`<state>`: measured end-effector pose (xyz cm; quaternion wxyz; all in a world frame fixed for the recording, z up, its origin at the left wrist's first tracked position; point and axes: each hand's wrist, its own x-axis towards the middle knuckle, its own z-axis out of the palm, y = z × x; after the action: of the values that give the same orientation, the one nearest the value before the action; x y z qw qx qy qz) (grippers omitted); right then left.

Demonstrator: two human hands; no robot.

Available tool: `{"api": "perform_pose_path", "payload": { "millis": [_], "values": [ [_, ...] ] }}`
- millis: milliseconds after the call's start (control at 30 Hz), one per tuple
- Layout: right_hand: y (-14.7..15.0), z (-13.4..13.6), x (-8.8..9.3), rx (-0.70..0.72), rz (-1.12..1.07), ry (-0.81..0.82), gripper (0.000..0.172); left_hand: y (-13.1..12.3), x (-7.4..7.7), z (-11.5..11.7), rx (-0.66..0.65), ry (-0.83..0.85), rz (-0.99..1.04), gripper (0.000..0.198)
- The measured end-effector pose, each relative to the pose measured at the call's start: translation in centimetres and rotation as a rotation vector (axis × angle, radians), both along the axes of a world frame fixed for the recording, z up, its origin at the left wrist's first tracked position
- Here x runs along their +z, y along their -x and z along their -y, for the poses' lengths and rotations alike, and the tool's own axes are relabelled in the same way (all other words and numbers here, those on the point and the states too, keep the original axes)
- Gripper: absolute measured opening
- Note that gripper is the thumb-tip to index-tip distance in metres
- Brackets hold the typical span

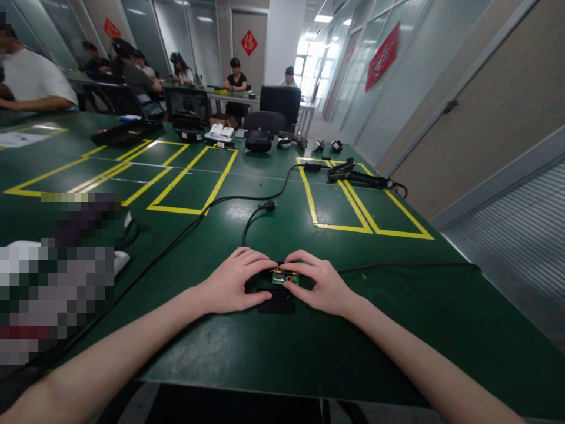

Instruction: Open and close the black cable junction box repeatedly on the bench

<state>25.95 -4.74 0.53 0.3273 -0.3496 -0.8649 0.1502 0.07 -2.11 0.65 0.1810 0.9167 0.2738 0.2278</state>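
Note:
Between my hands at the front of the table is a small green circuit board [279,279] with components on it. It sits at the back part of a flat black plastic case [278,303]. My right hand [325,284] has its thumb and fingertips closed on the board's right end. My left hand [238,280] curls around the left side, its thumb on the case's left edge and its fingertips at the far edge by the board. Fingers partly hide the board's back edge. Behind my left hand, a black power plug [268,205] lies on its cable.
A black cable crosses the green table [212,353] toward a black tool [362,178] at the back right. Yellow tape rectangles [179,208] mark the surface. A black headset [258,141] and small devices line the far edge. A person [37,73] sits at left; others sit beyond.

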Motion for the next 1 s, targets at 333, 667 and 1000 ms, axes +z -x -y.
{"api": "perform_pose_path", "payload": {
  "millis": [333, 667, 1000],
  "values": [
    [0.1, -0.4, -0.7, 0.035, 0.018, 0.068, 0.024, 0.3, -0.7, -0.4, 0.030, -0.032, -0.049, 0.052],
    [-0.2, -0.7, -1.2, -0.041, 0.073, 0.100, 0.039, 0.6, -0.1, -0.7, 0.091, -0.021, 0.009, 0.035],
    [0.2, -0.7, -0.7, -0.075, 0.103, 0.086, 0.028, 0.7, -0.5, -0.7, 0.147, 0.004, -0.075, 0.018]
  ]
}}
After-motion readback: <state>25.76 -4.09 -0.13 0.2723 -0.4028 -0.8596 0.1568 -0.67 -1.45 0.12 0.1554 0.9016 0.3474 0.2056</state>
